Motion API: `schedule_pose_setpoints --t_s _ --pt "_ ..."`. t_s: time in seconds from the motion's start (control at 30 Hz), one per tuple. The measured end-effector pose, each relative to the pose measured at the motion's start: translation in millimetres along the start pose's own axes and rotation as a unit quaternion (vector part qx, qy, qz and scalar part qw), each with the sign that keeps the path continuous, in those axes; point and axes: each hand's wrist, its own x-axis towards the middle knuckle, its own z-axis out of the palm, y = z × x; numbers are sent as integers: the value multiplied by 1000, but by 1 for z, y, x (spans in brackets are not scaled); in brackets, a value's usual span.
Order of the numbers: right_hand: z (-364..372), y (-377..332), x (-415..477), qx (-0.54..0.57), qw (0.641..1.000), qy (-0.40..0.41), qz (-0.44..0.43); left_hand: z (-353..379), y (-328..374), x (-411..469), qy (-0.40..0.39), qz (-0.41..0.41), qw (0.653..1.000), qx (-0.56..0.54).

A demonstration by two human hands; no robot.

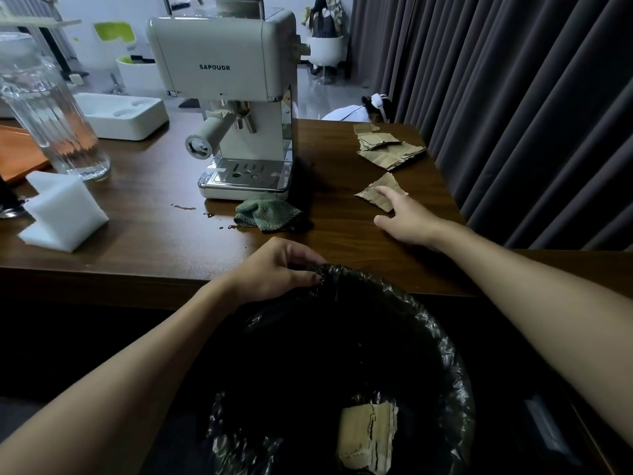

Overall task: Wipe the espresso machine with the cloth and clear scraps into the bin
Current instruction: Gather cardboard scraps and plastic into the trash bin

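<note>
Scraps (387, 149) of torn brown card lie in a pile at the far right of the table (154, 241), and one loose scrap (371, 197) lies nearer me. My right hand (407, 221) is open and flat over the table, fingers straight, the forefinger's tip on that loose scrap. My left hand (277, 269) grips the rim of the bin (445, 337), fingers curled over its black liner, holding it against the table's near edge. Another piece of card (368, 437) lies in the bin's bottom. The machine (219, 60) stands upright mid-table, and the green cloth (267, 210) is bunched just in front of its drip tray, touching no hand. Dark drops (183, 208) spot the wood left of the cloth. Further left are a white foam block (65, 210) and a clear jug (44, 108).
</note>
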Motion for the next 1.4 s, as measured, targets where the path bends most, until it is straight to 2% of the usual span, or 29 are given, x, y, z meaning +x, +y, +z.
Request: schedule_pose_setpoints --t_s 0.13,0.27,0.33,0.47,0.53,0.73,0.93,1.07,1.17,1.23,1.3,1.4 --pt "6 1 7 -48 998 -34 0 1 1 -1 5 -1 1000 -2" --pt "9 0 5 -62 994 75 -57 1 2 -2 10 -3 1000 5" --pt "9 1 4 -56 991 102 -70 2 3 -2 13 -3 1000 5" --pt "9 7 6 -101 994 32 -26 3 4 -4 20 -3 1000 17" --pt "8 8 6 -90 996 23 -14 4 4 -5 22 -3 1000 19" --pt "-1 3 -8 103 994 -5 -24 7 7 -7 44 -13 999 18" --pt "-15 -14 -50 313 946 -26 -77 7 5 -7 49 -12 999 18" --pt "-21 -30 -81 353 923 -102 -117 6 5 -8 22 1 999 24" --pt "-20 -37 -96 343 911 -198 -119 8 6 -10 10 22 1000 17" --pt "-15 -39 -102 284 919 -237 -138 9 5 -9 10 37 999 31" --pt "-10 -40 -103 220 939 -212 -158 7 7 -10 16 33 999 35" --pt "-7 -31 -85 197 964 -116 -138 3 11 -10 9 7 999 31"
